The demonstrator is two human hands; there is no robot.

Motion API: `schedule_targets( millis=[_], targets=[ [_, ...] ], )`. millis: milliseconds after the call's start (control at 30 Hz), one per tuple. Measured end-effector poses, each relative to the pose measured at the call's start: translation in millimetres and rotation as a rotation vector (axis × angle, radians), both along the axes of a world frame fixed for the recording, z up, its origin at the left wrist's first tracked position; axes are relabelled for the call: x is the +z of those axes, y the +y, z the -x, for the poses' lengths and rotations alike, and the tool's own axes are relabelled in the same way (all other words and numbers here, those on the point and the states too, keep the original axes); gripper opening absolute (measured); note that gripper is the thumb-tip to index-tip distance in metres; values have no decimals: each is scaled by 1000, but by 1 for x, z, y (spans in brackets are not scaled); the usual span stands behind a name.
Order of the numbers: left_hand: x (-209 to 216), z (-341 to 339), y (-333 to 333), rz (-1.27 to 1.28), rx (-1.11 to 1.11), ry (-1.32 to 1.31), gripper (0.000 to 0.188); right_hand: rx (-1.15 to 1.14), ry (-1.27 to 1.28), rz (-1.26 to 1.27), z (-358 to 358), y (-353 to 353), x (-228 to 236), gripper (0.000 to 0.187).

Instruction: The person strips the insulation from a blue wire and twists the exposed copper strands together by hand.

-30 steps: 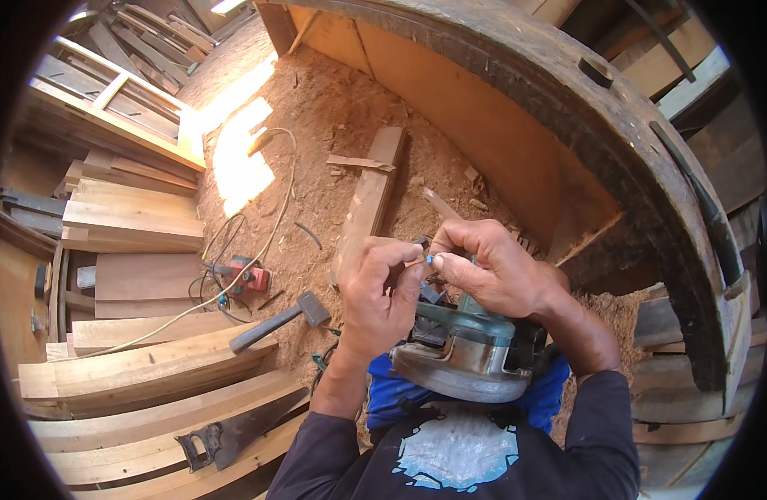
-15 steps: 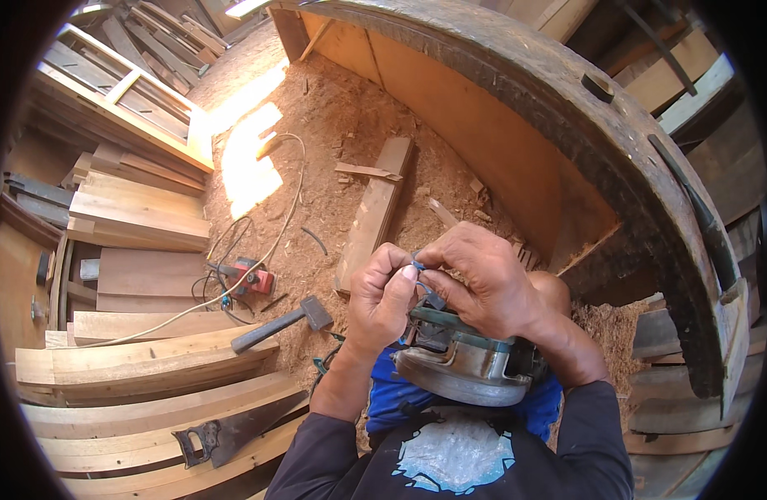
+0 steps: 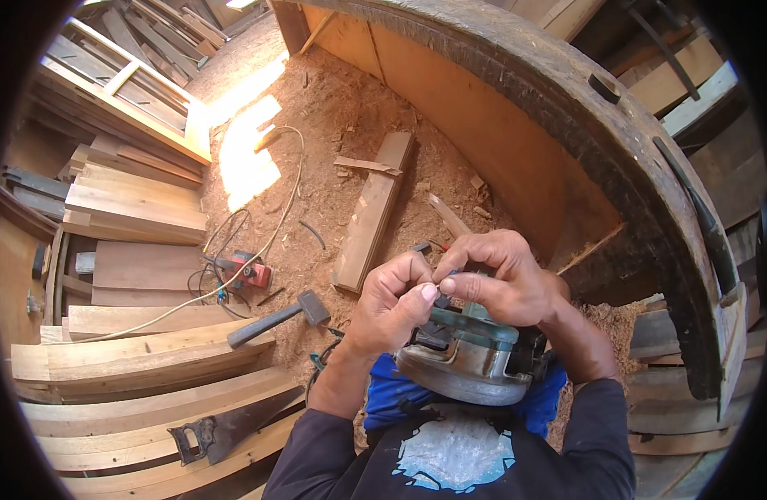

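Above my lap, my left hand [image 3: 397, 304] and my right hand [image 3: 504, 279] meet, thumb and forefinger of each closed in a pinch. Between the fingertips is a tiny dark piece, too small to name and mostly covered. Right below them a green power tool [image 3: 475, 367] with a rounded metal base rests on my lap, against my blue trousers [image 3: 382, 392]. Just beyond the fingers, a small dark object with a red bit shows in part; my hands hide the rest.
To the left, a hammer [image 3: 271, 323] and a handsaw [image 3: 225, 429] lie on stacked planks [image 3: 142, 354]. Past them, a red power tool [image 3: 252, 272] with a loose cord [image 3: 292, 212] sits among sawdust. A board [image 3: 375, 212] lies ahead; a large curved wooden workpiece [image 3: 567, 108] arcs around the right.
My fingertips have shifted slightly to the right and down, closer together. A blue strand seen between them before is no longer plain. A small dark object with red now shows beyond my hands.
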State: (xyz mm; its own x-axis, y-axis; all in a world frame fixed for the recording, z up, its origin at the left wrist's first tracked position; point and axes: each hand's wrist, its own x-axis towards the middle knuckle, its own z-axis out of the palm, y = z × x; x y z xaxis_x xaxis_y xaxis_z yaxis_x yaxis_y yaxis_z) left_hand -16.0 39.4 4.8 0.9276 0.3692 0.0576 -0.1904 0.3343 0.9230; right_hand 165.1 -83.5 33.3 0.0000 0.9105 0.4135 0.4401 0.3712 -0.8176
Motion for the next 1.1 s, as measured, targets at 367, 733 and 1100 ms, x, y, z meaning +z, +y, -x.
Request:
schedule_targets(
  millis=[367,733,1100],
  targets=[
    [-9,-13,-1,138,-84,-167,16,186,1022,126,14,0,-43,16],
    [-6,-13,-7,169,44,-158,14,-265,-87,-148,9,-6,-5,21],
    [-4,-6,-2,-241,97,-21,19,-234,-235,-222,13,3,0,12]
  ],
)
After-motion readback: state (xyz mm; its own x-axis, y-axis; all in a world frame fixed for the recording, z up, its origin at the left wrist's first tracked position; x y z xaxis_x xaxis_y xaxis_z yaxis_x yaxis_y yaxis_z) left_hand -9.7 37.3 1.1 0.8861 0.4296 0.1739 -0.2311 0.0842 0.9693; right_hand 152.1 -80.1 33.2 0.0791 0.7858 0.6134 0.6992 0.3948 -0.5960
